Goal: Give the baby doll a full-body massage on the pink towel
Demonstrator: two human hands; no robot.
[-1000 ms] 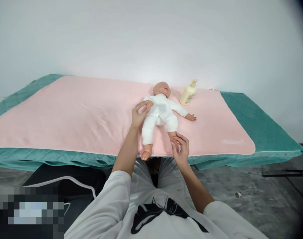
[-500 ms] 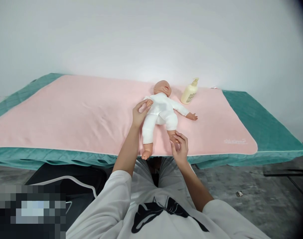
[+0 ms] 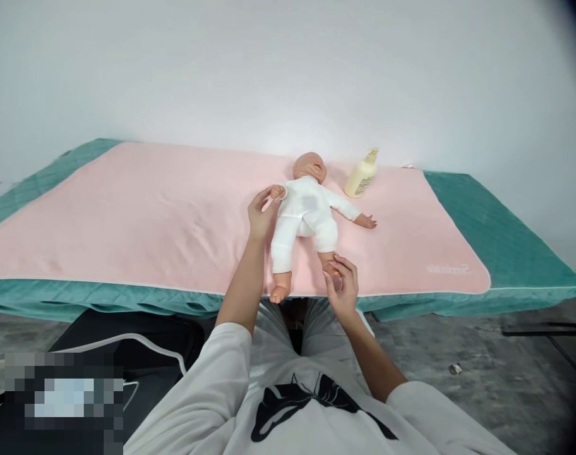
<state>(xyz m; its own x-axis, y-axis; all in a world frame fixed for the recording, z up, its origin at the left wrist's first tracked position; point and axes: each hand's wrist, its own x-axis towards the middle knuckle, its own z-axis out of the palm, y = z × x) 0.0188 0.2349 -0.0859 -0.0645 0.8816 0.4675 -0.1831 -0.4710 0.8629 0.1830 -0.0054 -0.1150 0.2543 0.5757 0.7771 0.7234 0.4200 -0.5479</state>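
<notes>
Since the earlier frame, the left hand has shifted slightly left, carrying along the small fist of the doll, pinched between thumb and fingers. The doll lies face up on the pink mat, feet toward the near edge. The right hand pinches its right-side foot. A pump bottle stands right of the head; green bedding lies beneath the mat.

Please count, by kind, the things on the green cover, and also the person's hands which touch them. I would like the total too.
Doll: 1
Pump bottle: 1
Pink mat: 1
Hands: 2 (left hand, right hand)
Total: 5
</notes>
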